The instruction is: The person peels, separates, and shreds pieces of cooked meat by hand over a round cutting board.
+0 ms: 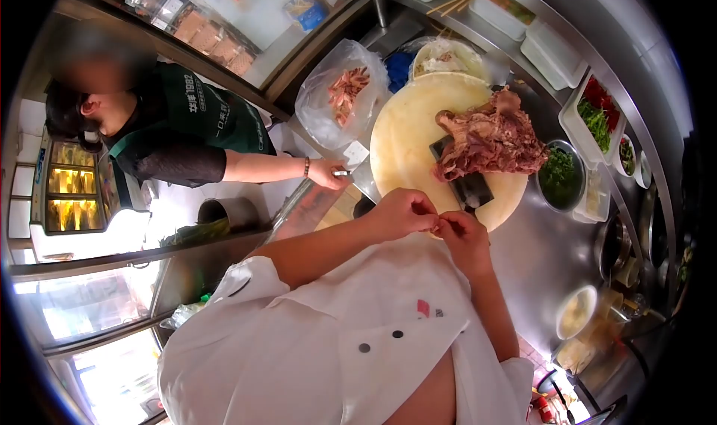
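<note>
My left hand [405, 213] and my right hand [463, 237] meet at the near edge of a round chopping board [403, 134]. The fingertips of both are pinched together; whatever lies between them, if anything, is too small to make out. Just beyond my hands, a large piece of cooked meat on the bone [497, 141] rests on the board. A cleaver [478, 190] with a dark blade lies flat there, partly covered by the meat.
At left, a co-worker in a green apron [216, 119] reaches a hand [326, 173] toward the counter. A plastic bag of meat pieces [347, 96] sits behind the board. To the right stand a bowl of chopped greens [559, 175] and a tray of vegetables [595, 122].
</note>
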`<state>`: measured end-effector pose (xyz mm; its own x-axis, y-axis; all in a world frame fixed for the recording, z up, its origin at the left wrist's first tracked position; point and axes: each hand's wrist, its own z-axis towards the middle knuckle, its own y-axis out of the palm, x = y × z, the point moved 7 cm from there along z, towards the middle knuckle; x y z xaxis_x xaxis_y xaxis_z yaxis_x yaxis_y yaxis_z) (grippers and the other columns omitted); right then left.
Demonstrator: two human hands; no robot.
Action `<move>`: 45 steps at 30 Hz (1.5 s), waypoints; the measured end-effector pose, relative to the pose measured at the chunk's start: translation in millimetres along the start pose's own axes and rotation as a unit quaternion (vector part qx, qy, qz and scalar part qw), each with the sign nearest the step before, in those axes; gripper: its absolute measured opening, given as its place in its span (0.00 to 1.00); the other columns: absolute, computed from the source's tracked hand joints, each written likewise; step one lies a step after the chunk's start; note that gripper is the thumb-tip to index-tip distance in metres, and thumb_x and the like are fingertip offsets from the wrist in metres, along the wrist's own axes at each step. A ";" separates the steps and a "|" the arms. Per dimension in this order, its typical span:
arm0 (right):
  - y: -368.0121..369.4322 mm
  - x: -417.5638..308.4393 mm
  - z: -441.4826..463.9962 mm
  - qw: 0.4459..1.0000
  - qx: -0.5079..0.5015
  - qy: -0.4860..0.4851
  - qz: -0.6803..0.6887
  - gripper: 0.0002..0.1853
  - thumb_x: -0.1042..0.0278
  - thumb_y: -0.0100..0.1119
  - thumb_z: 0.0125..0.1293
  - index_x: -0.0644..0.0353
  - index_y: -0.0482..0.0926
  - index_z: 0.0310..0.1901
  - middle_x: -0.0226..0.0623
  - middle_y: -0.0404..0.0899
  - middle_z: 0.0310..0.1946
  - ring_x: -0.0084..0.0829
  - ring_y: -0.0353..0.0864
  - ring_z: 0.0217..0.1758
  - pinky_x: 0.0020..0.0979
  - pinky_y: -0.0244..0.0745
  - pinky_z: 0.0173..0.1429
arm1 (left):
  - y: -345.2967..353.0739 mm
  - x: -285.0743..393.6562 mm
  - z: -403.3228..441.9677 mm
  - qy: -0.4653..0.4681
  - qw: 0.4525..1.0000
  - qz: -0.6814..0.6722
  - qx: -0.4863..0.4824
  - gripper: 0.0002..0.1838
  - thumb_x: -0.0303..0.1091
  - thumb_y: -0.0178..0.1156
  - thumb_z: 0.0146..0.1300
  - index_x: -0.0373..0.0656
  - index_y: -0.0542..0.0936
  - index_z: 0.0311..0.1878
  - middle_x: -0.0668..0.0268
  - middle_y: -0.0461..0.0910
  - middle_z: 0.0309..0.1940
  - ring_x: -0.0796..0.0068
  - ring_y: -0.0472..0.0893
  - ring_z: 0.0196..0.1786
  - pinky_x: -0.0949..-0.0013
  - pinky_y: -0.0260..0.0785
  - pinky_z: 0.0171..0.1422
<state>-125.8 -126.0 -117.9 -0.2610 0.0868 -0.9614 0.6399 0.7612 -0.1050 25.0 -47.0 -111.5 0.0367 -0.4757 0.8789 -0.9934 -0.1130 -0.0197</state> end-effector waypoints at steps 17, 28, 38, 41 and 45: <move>5.7 12.4 -5.3 0.960 0.068 0.156 0.222 0.15 0.70 0.65 0.75 0.70 0.81 0.57 0.36 0.86 0.44 0.22 0.86 0.42 0.25 0.83 0.49 | -5.2 -11.9 -2.7 0.000 0.971 -0.232 0.063 0.12 0.30 0.68 0.70 0.35 0.80 0.51 0.65 0.84 0.42 0.78 0.83 0.45 0.73 0.77 0.53; 16.9 -3.4 2.6 0.984 -0.028 0.141 0.108 0.14 0.69 0.68 0.72 0.72 0.85 0.51 0.38 0.88 0.39 0.24 0.88 0.39 0.25 0.85 0.47 | -8.7 -15.4 -11.7 0.000 0.979 -0.206 0.013 0.10 0.29 0.68 0.70 0.38 0.81 0.50 0.68 0.83 0.44 0.80 0.83 0.46 0.74 0.78 0.52; 18.5 -11.9 12.6 0.990 0.005 0.137 0.041 0.12 0.70 0.64 0.74 0.72 0.85 0.48 0.35 0.88 0.35 0.21 0.86 0.34 0.24 0.83 0.41 | -12.7 -16.9 -8.4 -0.023 0.973 -0.231 -0.012 0.10 0.29 0.69 0.68 0.38 0.80 0.48 0.67 0.84 0.43 0.79 0.82 0.45 0.73 0.76 0.52; 24.4 -1.5 21.0 0.974 0.028 0.150 0.169 0.13 0.66 0.62 0.76 0.70 0.85 0.48 0.34 0.86 0.35 0.20 0.84 0.34 0.24 0.81 0.41 | -21.4 -23.2 -2.7 -0.035 0.928 -0.372 0.015 0.10 0.28 0.68 0.67 0.39 0.80 0.49 0.65 0.83 0.42 0.77 0.81 0.46 0.73 0.74 0.53; 26.1 15.1 38.2 0.922 0.043 0.152 0.353 0.13 0.63 0.59 0.79 0.65 0.84 0.46 0.31 0.83 0.35 0.21 0.81 0.34 0.24 0.78 0.43 | -38.6 -21.2 -6.5 -0.004 0.912 -0.409 0.043 0.10 0.30 0.67 0.68 0.41 0.79 0.49 0.66 0.82 0.40 0.77 0.80 0.44 0.73 0.71 0.52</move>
<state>-85.5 -129.4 -144.9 0.0601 0.7267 -0.6843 0.7797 0.3938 0.4868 61.9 -26.8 -126.2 0.7619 -0.2085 0.6132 -0.6217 -0.5007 0.6023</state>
